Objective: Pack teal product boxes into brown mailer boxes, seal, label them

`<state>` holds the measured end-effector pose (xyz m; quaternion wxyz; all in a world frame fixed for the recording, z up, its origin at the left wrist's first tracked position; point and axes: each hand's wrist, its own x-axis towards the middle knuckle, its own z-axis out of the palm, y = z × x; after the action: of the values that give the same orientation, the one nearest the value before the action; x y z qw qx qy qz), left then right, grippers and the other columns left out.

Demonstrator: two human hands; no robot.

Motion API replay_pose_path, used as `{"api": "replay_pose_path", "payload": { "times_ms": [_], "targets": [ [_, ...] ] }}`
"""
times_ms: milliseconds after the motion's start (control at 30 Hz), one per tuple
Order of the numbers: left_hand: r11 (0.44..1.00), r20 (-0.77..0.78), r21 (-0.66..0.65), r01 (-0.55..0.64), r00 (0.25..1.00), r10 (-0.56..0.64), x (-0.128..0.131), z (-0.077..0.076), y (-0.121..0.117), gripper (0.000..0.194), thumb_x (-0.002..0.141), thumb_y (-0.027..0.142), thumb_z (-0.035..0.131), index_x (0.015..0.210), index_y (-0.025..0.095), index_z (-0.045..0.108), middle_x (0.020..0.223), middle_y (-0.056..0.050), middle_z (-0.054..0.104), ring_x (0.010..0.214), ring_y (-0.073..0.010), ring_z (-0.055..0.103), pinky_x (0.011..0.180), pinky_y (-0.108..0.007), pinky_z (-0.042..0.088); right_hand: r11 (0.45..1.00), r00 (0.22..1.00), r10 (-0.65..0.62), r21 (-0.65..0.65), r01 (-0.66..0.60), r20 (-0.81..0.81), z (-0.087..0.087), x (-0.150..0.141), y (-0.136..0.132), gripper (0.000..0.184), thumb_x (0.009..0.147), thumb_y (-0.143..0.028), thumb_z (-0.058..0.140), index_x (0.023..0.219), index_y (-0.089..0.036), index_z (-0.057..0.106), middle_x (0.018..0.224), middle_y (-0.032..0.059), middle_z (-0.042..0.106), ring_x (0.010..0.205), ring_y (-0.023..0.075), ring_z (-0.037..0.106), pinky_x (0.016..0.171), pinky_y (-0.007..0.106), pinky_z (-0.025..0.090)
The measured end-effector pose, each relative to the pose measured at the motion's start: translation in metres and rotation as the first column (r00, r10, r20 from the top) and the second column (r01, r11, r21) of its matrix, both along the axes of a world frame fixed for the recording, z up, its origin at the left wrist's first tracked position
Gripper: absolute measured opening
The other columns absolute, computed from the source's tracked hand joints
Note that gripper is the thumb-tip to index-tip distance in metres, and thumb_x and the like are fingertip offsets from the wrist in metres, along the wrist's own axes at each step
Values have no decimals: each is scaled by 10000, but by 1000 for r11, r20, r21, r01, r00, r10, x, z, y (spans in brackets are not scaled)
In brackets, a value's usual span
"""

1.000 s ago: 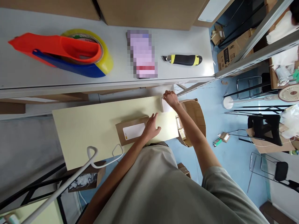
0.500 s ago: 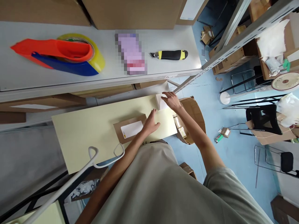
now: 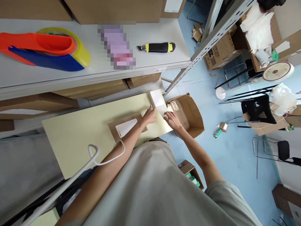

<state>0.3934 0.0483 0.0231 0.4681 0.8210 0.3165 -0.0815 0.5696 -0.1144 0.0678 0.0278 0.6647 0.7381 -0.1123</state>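
Note:
A white stack of paper labels (image 3: pixel 156 97) lies at the right end of the pale yellow board (image 3: pixel 77 135). From its near side a white label (image 3: pixel 161 109) extends towards me. My right hand (image 3: pixel 173 120) has its curled fingertips pinched at the near edge of this label. My left hand (image 3: pixel 149 116) is beside the stack, fingers stretched forward and thumb apart, holding nothing visible. Below my left forearm lies a flat brown cardboard box (image 3: pixel 114 131) bearing a white label (image 3: pixel 126 127).
The grey shelf (image 3: pixel 145 59) ahead holds a tape dispenser (image 3: pixel 47 50), a yellow-black utility knife (image 3: pixel 156 47) and a blurred-out purple item (image 3: pixel 118 47). An open carton (image 3: pixel 196 114) stands right of the board. A white bent rod (image 3: pixel 70 177) crosses at lower left.
My right hand has come back towards me from the stack's far side, and a label now extends from the stack. My left hand has shifted closer to the stack. The view has shifted.

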Motion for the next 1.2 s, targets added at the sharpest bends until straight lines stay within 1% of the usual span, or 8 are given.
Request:
{"api": "replay_pose_path", "payload": {
  "times_ms": [100,267,433,567,733,967,1100,1200],
  "targets": [
    [995,1,67,68,998,-69,3,-3,-3,1043,773,146,699,1704,8,249,1796,-366,206,1720,-450,167,1352,-587,289,1000,1000,9,-10,-9,22,-11,-1,-6,235,1114,-148,548,1171,-217,765,1431,157,688,1369,293,579,1177,463,446],
    [979,-35,147,145,989,-141,8,-3,1,1077,734,116,649,1692,-94,204,1753,-410,275,1732,-420,138,1360,-561,251,999,999,21,-37,-20,34,-11,-6,-4,239,1111,-130,541,1155,-203,765,1356,157,705,1306,293,594,1167,455,442],
    [977,-53,152,147,989,-140,8,-5,8,1055,731,113,644,1691,-67,246,1714,-378,396,1730,-405,167,1352,-558,274,1000,999,-9,-15,10,31,-9,-11,3,258,1115,-123,519,1112,-215,760,1324,148,705,1274,291,591,1150,454,439],
    [978,-100,139,155,985,-142,7,-1,10,1028,747,95,630,1685,-88,250,1703,-387,406,1741,-390,115,1369,-565,237,1000,1000,-11,-15,12,20,-7,-14,9,275,1124,-124,502,1105,-215,761,1313,150,700,1285,293,586,1146,461,441],
    [976,-86,144,165,984,-154,8,0,8,1045,742,117,641,1691,-70,245,1688,-385,433,1732,-437,122,1347,-640,247,998,1000,-11,-61,11,0,-8,-15,11,264,1104,-110,539,1077,-217,778,1269,144,707,1252,294,599,1152,466,443],
    [987,-60,123,103,994,-97,13,-4,5,1009,771,152,685,1687,-28,300,1691,-360,445,1730,-446,130,1370,-636,183,983,994,40,-183,-21,103,-9,-7,-15,220,1090,-134,580,1059,-189,790,1270,151,719,1240,295,610,1144,435,458],
    [992,-78,94,88,994,-81,14,-2,2,994,786,161,685,1674,-62,298,1652,-393,474,1717,-484,145,1344,-679,221,953,996,17,-304,12,91,3,-7,-35,202,1006,-55,638,1029,-180,795,1251,159,726,1199,297,633,1069,415,488],
    [989,-55,107,102,994,-97,10,2,-3,978,808,151,654,1696,-22,285,1703,-354,435,1710,-475,190,1328,-654,289,936,992,16,-351,28,122,15,-11,-42,254,945,1,644,1036,-178,800,1257,167,725,1184,309,640,1020,406,496]
  ]
}}
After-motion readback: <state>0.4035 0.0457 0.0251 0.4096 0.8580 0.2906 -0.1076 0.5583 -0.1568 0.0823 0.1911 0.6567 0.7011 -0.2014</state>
